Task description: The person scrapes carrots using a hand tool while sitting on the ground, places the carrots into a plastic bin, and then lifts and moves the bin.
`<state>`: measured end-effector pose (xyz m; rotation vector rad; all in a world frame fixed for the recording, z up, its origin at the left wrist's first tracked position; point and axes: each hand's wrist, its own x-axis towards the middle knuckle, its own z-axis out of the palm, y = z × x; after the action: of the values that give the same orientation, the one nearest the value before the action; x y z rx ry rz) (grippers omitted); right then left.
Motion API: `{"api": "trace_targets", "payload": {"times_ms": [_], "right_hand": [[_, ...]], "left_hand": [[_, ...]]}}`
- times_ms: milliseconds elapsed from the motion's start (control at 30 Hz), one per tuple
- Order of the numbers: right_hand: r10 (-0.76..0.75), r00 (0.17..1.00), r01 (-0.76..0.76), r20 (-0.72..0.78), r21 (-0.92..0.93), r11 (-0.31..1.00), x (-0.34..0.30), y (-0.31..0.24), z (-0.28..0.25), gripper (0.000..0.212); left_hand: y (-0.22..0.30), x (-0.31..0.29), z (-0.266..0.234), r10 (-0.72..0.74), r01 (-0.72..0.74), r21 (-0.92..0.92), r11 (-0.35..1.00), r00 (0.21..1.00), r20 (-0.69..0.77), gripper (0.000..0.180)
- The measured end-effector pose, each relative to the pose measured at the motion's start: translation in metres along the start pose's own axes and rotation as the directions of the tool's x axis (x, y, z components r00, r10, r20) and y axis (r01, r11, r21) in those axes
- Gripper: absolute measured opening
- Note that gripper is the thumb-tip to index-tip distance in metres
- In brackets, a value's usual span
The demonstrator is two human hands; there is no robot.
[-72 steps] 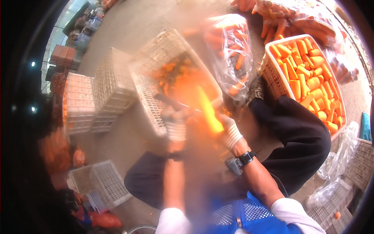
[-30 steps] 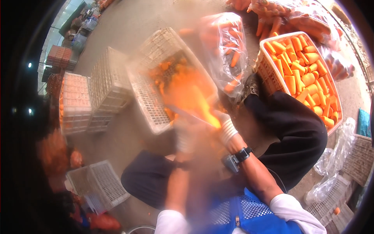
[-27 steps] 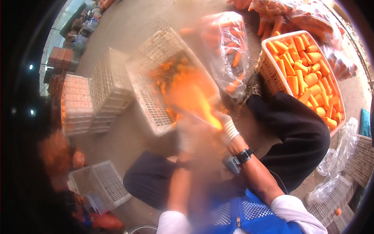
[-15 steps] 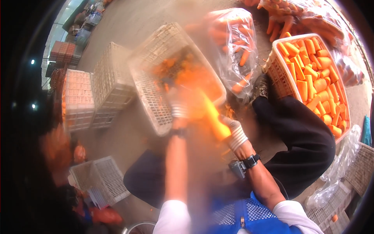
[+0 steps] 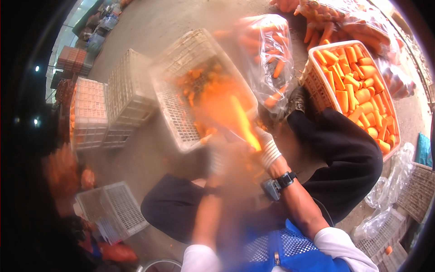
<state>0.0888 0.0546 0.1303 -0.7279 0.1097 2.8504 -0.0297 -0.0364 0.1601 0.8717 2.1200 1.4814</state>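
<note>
My right hand [image 5: 267, 147], in a white striped glove, grips the near end of a thick bright orange carrot [image 5: 242, 120]. The carrot slants up and away over a whitish plastic crate [image 5: 174, 133] that holds orange peelings and scraps [image 5: 195, 84]. Close to the carrot's near end is my left hand [image 5: 219, 152], also gloved. Motion and a smeared patch of the picture blur its fingers, and I cannot make out what it holds. A thin, pale edge shows beside it.
At right stands a crate [image 5: 309, 77] heaped with cut carrot pieces. Behind lie clear plastic bags of carrots [image 5: 267, 54]. Stacked crates [image 5: 131, 86] stand at left, with another crate [image 5: 129, 211] near my left knee. My bent legs [image 5: 340, 145] flank the work.
My left hand has pulled back from over the crate toward my body, along the carrot to its near end. My right hand still grips the carrot, shifted slightly left in view.
</note>
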Motion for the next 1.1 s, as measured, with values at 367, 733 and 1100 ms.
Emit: {"api": "trace_targets", "payload": {"times_ms": [367,733,1100], "right_hand": [[-0.081,0.971,0.095,-0.226,0.052,0.994,0.004,-0.006,0.002,0.032],[0.026,0.999,-0.021,-0.025,0.169,0.985,0.021,0.012,-0.028,0.040],[-0.051,0.998,0.050,-0.025,-0.029,0.998,-0.012,0.001,0.024,0.034]], "left_hand": [[0.042,0.026,0.011,0.416,-0.639,0.759,0.122,0.728,0.546,0.018],[-0.114,0.194,-0.075,-0.092,-0.103,-0.349,0.931,0.861,-0.500,0.025],[0.022,-0.008,-0.003,-0.267,0.274,-0.382,0.883,0.961,0.072,0.043]]}}
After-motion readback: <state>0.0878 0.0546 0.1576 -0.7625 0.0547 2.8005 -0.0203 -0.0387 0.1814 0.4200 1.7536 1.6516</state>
